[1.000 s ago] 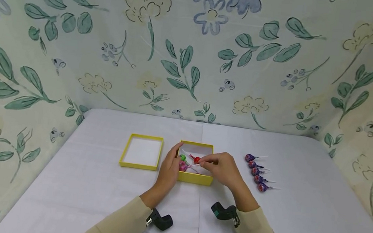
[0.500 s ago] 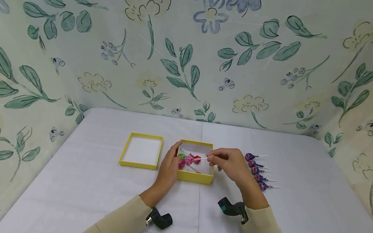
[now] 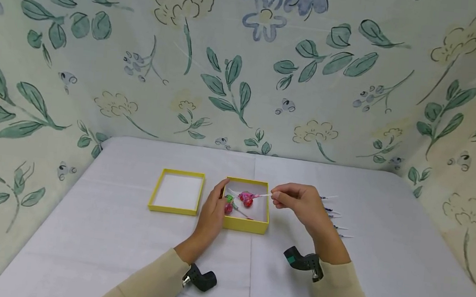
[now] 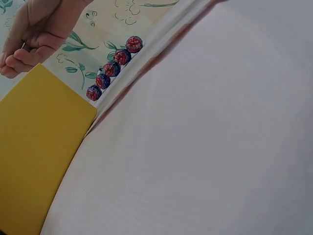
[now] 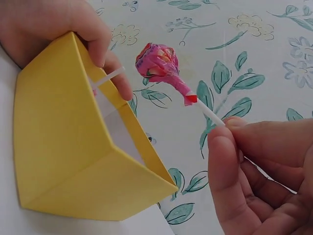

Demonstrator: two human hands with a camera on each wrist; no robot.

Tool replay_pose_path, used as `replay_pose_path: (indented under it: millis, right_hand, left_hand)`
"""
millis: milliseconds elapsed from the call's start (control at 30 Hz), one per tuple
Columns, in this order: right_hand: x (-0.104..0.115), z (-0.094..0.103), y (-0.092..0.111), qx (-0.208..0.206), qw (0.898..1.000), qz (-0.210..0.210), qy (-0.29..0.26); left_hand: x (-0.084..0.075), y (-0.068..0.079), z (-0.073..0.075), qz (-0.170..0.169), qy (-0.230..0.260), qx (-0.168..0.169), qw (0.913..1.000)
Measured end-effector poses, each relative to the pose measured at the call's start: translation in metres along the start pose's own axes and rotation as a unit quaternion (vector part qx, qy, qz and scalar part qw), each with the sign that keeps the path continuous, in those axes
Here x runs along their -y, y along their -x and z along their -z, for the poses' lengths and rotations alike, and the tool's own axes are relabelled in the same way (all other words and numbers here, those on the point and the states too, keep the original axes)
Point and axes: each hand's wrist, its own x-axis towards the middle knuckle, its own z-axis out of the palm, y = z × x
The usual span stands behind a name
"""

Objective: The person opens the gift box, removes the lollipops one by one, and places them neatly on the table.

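Note:
My right hand (image 3: 303,206) pinches the white stick of a pink-wrapped lollipop (image 5: 159,63) between thumb and forefinger. In the right wrist view the candy end hangs in the air beside the rim of a yellow box (image 3: 246,225); in the head view it overlaps the box's inside. My left hand (image 3: 213,212) holds the box at its left wall, fingers over the rim in the right wrist view. Inside lie a green lollipop (image 3: 229,198), a red lollipop (image 3: 248,203) and a pink lollipop (image 3: 228,208), partly behind my left fingers.
A yellow-edged lid (image 3: 173,210) lies left of the box, its white inside facing up. To the right, several purple-wrapped lollipops (image 4: 112,69) form a row; in the head view my right hand covers their heads. Patterned cloth (image 3: 225,95) rises behind the white table (image 3: 107,231).
My right hand has moved right and drawn the pink lollipop up from among the others, its head shifting toward the box's right side. The left hand stays on the box.

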Motion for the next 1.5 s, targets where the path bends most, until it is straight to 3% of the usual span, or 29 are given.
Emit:
replay_pose_path:
  millis: [433, 700, 1033, 1200, 1367, 1500]
  right_hand:
    - [0.000, 0.025, 0.006, -0.031, 0.999, 0.003, -0.023]
    - [-0.001, 0.039, 0.007, -0.066, 0.996, -0.036, -0.039]
    - [-0.009, 0.057, 0.008, -0.099, 0.991, -0.041, -0.082]
    - [-0.014, 0.064, 0.006, -0.116, 0.986, -0.073, -0.099]
    - [-0.018, 0.068, 0.005, -0.136, 0.979, -0.077, -0.131]
    - [-0.021, 0.068, 0.004, -0.151, 0.977, -0.097, -0.115]
  left_hand:
    - [0.002, -0.001, -0.002, 0.001, -0.002, 0.000, 1.0000]
    - [0.002, -0.001, -0.003, 0.007, -0.007, 0.002, 0.9999]
    - [0.004, -0.002, -0.002, 0.001, -0.007, 0.001, 1.0000]
    - [0.004, -0.002, -0.002, -0.004, -0.007, 0.002, 1.0000]
    - [0.004, -0.003, -0.002, -0.004, -0.008, 0.003, 1.0000]
    - [0.003, -0.002, -0.002, 0.001, -0.001, 0.001, 1.0000]
